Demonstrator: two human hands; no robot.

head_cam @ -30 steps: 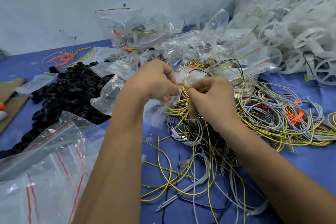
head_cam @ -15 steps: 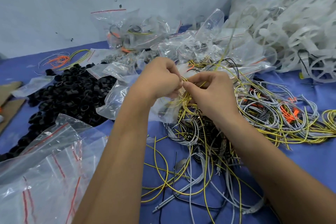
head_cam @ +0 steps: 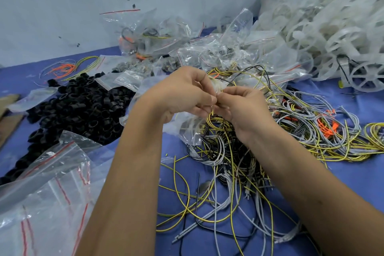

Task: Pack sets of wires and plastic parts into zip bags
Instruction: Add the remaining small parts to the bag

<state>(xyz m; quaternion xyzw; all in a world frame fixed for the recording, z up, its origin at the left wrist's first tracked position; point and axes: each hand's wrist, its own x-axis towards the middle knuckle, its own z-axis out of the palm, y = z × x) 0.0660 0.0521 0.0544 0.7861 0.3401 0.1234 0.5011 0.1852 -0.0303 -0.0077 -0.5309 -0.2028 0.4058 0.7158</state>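
Pinching the mouth of a clear zip bag [head_cam: 188,129] with both hands: left hand [head_cam: 182,93] and right hand [head_cam: 243,108] fingertips meet at the seal, held above the blue table [head_cam: 353,174]; coiled yellow-black wires [head_cam: 218,124] hang inside; risks: a strand caught in the zip leaves it unsealed; loose wire tangle [head_cam: 239,164] just below could snag and lift with the bag.

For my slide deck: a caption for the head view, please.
Both hands pinch a zip bag of wires above loose wires on a blue table.
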